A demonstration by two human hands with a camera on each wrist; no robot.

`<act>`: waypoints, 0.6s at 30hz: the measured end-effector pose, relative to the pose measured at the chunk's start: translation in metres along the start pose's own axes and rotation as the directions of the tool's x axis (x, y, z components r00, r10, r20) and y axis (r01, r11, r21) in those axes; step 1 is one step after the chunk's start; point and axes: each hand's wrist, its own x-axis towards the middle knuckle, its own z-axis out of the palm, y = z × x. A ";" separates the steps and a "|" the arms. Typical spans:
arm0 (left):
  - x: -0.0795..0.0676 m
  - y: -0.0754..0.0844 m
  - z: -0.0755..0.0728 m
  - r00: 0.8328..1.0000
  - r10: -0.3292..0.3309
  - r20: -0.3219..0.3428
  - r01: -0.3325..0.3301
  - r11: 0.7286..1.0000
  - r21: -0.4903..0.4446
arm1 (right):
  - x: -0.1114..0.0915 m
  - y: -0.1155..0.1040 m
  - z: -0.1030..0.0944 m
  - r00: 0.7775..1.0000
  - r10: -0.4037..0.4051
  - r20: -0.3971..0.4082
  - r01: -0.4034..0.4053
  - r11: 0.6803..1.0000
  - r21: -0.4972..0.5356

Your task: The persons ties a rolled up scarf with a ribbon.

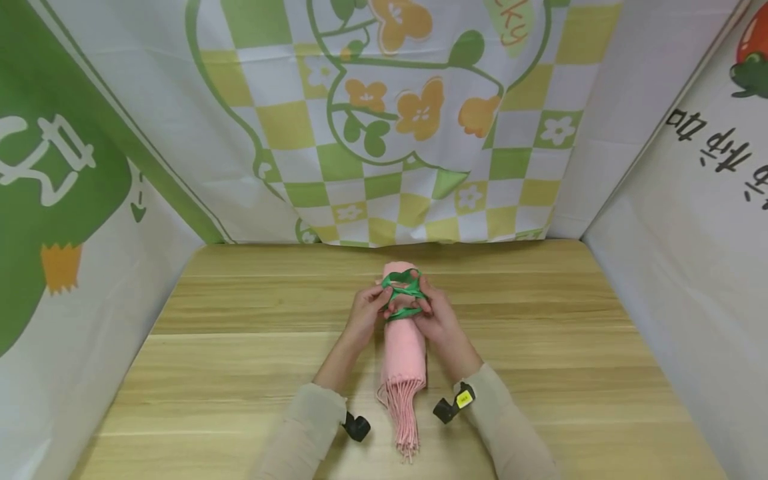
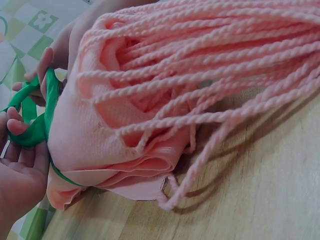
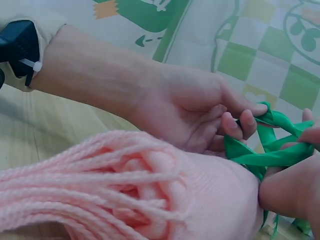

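Note:
A rolled pink scarf (image 1: 405, 353) lies lengthwise on the table, its twisted fringe (image 1: 403, 413) pointing to the near edge. Round its far half runs a green ribbon (image 1: 405, 312), raised into crossing loops above the roll. From the left side, my left hand (image 1: 363, 313) pinches the ribbon between thumb and fingers. My right hand (image 1: 443, 319) holds the ribbon from the other side, fingers curled among the loops. In the right wrist view, the left hand (image 3: 190, 107) is seen across the scarf; the right hand (image 3: 295, 187) is partly cut off by the frame.
The wooden table (image 1: 240, 373) extends on both sides of the scarf. A printed checkered cloth (image 1: 384, 193) hangs behind its far edge, with printed panels at left and right. Black cameras (image 1: 357, 427) are strapped at both wrists.

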 end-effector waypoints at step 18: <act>-0.001 -0.005 -0.005 0.999 -0.041 0.008 0.042 0.979 -0.201 | -0.001 -0.003 0.001 0.917 -0.220 -0.332 0.124 0.950 -0.288</act>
